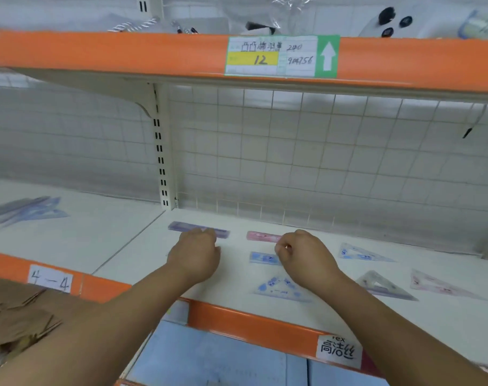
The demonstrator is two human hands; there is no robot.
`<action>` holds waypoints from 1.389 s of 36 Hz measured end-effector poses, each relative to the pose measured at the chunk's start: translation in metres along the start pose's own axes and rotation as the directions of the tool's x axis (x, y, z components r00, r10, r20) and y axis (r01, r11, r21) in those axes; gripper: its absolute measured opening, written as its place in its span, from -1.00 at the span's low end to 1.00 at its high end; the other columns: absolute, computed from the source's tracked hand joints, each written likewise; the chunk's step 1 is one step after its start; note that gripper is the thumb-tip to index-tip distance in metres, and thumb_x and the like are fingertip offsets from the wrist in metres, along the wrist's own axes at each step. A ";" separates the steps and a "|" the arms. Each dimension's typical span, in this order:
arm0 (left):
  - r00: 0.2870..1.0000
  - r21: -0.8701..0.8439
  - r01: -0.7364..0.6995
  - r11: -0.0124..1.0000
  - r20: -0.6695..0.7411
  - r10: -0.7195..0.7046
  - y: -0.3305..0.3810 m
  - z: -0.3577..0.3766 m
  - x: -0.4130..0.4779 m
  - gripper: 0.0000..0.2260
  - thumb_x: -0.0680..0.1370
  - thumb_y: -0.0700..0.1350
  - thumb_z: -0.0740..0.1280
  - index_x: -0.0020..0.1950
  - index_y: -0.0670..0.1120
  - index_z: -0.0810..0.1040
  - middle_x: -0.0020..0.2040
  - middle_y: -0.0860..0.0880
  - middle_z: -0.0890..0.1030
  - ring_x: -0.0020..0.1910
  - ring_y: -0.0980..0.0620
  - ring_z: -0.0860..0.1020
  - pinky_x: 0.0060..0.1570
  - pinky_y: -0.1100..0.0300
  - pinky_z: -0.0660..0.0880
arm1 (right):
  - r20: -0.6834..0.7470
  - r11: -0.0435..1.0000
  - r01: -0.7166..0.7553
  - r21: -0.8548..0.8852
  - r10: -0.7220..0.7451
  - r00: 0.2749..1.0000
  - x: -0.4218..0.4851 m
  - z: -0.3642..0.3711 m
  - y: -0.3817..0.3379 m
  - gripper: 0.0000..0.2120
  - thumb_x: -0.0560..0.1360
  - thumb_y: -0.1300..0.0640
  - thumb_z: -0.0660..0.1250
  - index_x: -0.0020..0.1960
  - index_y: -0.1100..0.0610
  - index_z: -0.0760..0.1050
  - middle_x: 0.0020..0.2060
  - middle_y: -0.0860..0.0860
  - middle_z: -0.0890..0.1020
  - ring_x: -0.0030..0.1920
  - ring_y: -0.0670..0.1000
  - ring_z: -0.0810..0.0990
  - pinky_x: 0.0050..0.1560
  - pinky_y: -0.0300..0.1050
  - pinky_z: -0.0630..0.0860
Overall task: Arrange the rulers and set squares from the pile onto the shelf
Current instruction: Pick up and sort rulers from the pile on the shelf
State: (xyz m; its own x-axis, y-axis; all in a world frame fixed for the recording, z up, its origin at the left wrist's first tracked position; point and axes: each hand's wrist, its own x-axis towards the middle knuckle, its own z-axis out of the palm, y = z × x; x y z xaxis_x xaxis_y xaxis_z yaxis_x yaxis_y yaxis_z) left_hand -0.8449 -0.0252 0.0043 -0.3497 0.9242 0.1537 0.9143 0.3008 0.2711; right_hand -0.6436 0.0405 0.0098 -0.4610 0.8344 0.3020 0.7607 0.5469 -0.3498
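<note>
So I'm watching the head feed. The left hand has its fingers curled down onto the middle of a see-through purple plastic ruler at 12 o'clock from it. The fingertips are hidden, so I honestly can't tell if it's a grip or just a press. The right hand is curled tight and pinches the right end of a pink plastic ruler. Both rulers lie flat near the back of the white shelf board.

A short blue plastic ruler sits at 6 o'clock of the pink one, and a blue plastic set square is nearer still. At 3 o'clock of the right hand there are more triangles, including a pink plastic set square. The pile of bluish rulers and set squares waits way out at 9 o'clock.
</note>
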 end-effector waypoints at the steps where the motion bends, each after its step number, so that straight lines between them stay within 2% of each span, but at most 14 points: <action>1: 1.000 -0.001 0.024 1.000 -0.012 -0.024 -0.007 -0.003 -0.004 -0.73 0.61 -0.06 0.19 0.28 -0.10 0.46 0.24 -0.09 0.52 0.24 -0.08 0.47 0.13 0.09 0.47 | 0.005 1.000 0.011 0.002 -0.011 1.000 0.002 0.002 -0.006 -0.74 0.59 0.08 0.12 -0.01 0.10 0.57 -0.07 0.01 0.53 -0.06 0.02 0.53 -0.03 -0.09 0.49; 7: 0.991 0.032 0.128 0.991 -0.025 -0.128 -0.053 -0.022 -0.022 -0.74 0.61 -0.05 0.17 0.26 -0.09 0.45 0.22 -0.11 0.47 0.26 -0.11 0.39 0.13 0.10 0.41 | 0.058 0.994 0.108 -0.008 -0.108 0.992 0.007 0.031 -0.057 -0.76 0.58 0.09 0.13 -0.17 0.09 0.51 -0.11 0.04 0.53 -0.07 0.04 0.52 -0.09 -0.12 0.45; 10: 0.989 0.018 0.150 0.989 -0.018 -0.149 -0.080 -0.035 -0.031 -0.72 0.61 -0.03 0.18 0.26 -0.11 0.45 0.21 -0.14 0.46 0.27 -0.14 0.39 0.18 0.08 0.42 | 0.100 0.987 0.161 -0.005 -0.160 0.982 0.012 0.044 -0.090 -0.74 0.58 0.04 0.15 -0.02 0.11 0.59 -0.01 0.05 0.57 0.02 0.06 0.54 -0.02 -0.10 0.48; 13: 0.986 0.009 0.164 0.986 -0.015 -0.164 -0.113 -0.050 -0.038 -0.71 0.61 -0.02 0.18 0.26 -0.12 0.44 0.22 -0.15 0.46 0.27 -0.15 0.38 0.19 0.09 0.42 | 0.104 0.979 0.206 -0.005 -0.204 0.973 0.022 0.056 -0.132 -0.73 0.58 0.04 0.16 -0.02 0.11 0.61 0.03 0.06 0.57 0.01 0.07 0.55 0.00 -0.07 0.50; 15: 0.985 0.006 0.171 0.985 -0.022 -0.170 -0.137 -0.062 -0.042 -0.71 0.61 -0.01 0.18 0.26 -0.12 0.44 0.22 -0.15 0.46 0.27 -0.15 0.39 0.19 0.10 0.41 | 0.106 0.969 0.248 -0.007 -0.245 0.964 0.030 0.068 -0.162 -0.72 0.58 0.05 0.15 -0.07 0.16 0.58 0.12 0.01 0.57 0.01 0.07 0.57 -0.08 -0.11 0.50; 17: 0.985 0.004 0.170 0.985 -0.029 -0.170 -0.165 -0.076 -0.047 -0.71 0.62 -0.01 0.17 0.27 -0.12 0.44 0.22 -0.14 0.46 0.26 -0.14 0.39 0.17 0.10 0.41 | 0.113 0.961 0.275 -0.007 -0.272 0.955 0.037 0.082 -0.195 -0.73 0.59 0.05 0.15 -0.13 0.16 0.52 0.06 0.00 0.56 0.03 0.07 0.57 -0.20 -0.15 0.42; 19: 0.987 0.004 0.158 0.988 -0.032 -0.157 -0.194 -0.090 -0.052 -0.71 0.62 -0.01 0.18 0.27 -0.14 0.44 0.21 -0.16 0.46 0.24 -0.14 0.40 0.15 0.11 0.41 | 0.112 0.958 0.285 0.019 -0.286 0.952 0.042 0.096 -0.229 -0.75 0.58 0.03 0.16 -0.10 0.14 0.54 -0.03 0.04 0.57 0.01 0.08 0.56 -0.12 -0.12 0.44; 21: 0.987 0.009 0.157 0.988 -0.046 -0.156 -0.226 -0.103 -0.055 -0.71 0.61 -0.01 0.19 0.25 -0.15 0.45 0.21 -0.17 0.48 0.22 -0.16 0.42 0.15 0.11 0.42 | 0.115 0.956 0.288 0.044 -0.292 0.950 0.045 0.109 -0.264 -0.75 0.58 0.01 0.18 -0.01 0.11 0.57 -0.02 0.04 0.58 0.01 0.06 0.55 -0.02 -0.10 0.47; 26: 0.977 0.042 0.207 0.977 -0.062 -0.205 -0.303 -0.130 -0.069 -0.70 0.61 0.00 0.19 0.24 -0.14 0.46 0.21 -0.17 0.50 0.23 -0.15 0.44 0.16 0.10 0.41 | 0.116 0.948 0.312 0.069 -0.318 0.941 0.050 0.142 -0.341 -0.75 0.56 -0.02 0.19 0.04 0.07 0.58 0.03 0.03 0.59 0.08 0.07 0.53 0.02 -0.12 0.45; 37: 0.946 -0.077 0.307 0.948 -0.086 -0.313 -0.432 -0.148 -0.069 -0.78 0.61 -0.04 0.18 0.13 -0.14 0.48 -0.02 -0.09 0.53 -0.16 -0.04 0.48 -0.14 0.15 0.43 | 0.208 0.929 0.365 0.061 -0.370 0.905 0.083 0.204 -0.448 -0.74 0.57 -0.02 0.17 0.04 0.08 0.56 0.03 0.01 0.58 0.06 0.04 0.52 0.00 -0.11 0.46; 42: 0.943 -0.077 0.316 0.945 -0.084 -0.322 -0.464 -0.149 -0.043 -0.77 0.61 -0.03 0.19 0.15 -0.13 0.49 0.08 -0.07 0.54 0.05 -0.04 0.49 -0.02 0.13 0.44 | 0.238 0.931 0.365 0.027 -0.360 0.902 0.117 0.228 -0.476 -0.75 0.56 -0.02 0.19 0.00 0.09 0.57 0.01 0.00 0.60 0.04 0.04 0.54 0.00 -0.10 0.50; 45: 0.946 -0.048 0.313 0.948 -0.074 -0.316 -0.479 -0.149 -0.022 -0.77 0.61 -0.03 0.19 0.14 -0.14 0.50 0.08 -0.07 0.56 0.07 -0.04 0.50 -0.02 0.15 0.42 | 0.240 0.934 0.357 0.006 -0.348 0.906 0.146 0.243 -0.485 -0.75 0.56 0.01 0.18 -0.05 0.14 0.57 -0.04 0.01 0.61 -0.01 0.05 0.54 -0.04 -0.09 0.50; 48: 0.951 -0.006 0.306 0.952 -0.051 -0.306 -0.494 -0.152 0.000 -0.77 0.62 -0.05 0.18 0.17 -0.14 0.48 0.10 -0.08 0.57 0.09 -0.03 0.50 -0.06 0.20 0.40 | 0.251 0.937 0.349 -0.022 -0.332 0.909 0.180 0.260 -0.491 -0.81 0.57 0.13 0.15 -0.12 0.14 0.49 -0.08 0.06 0.60 -0.07 0.06 0.52 -0.17 -0.17 0.37; 50: 0.951 0.011 0.307 0.952 -0.048 -0.306 -0.503 -0.157 0.014 -0.76 0.62 -0.06 0.17 0.21 -0.14 0.47 0.14 -0.07 0.56 0.13 -0.03 0.50 -0.07 0.22 0.38 | 0.250 0.936 0.348 -0.046 -0.326 0.912 0.203 0.268 -0.494 -0.85 0.55 0.20 0.15 -0.09 0.12 0.50 -0.02 0.08 0.61 0.00 0.09 0.56 -0.16 -0.19 0.33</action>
State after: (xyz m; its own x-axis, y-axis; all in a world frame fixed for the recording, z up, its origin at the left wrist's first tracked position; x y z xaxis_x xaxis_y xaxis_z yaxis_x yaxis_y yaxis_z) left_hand -1.3421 -0.2006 0.0191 -0.6224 0.7751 0.1090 0.7650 0.5729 0.2944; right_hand -1.2354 -0.0423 0.0062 -0.7824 0.5996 0.1682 0.5734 0.7990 -0.1814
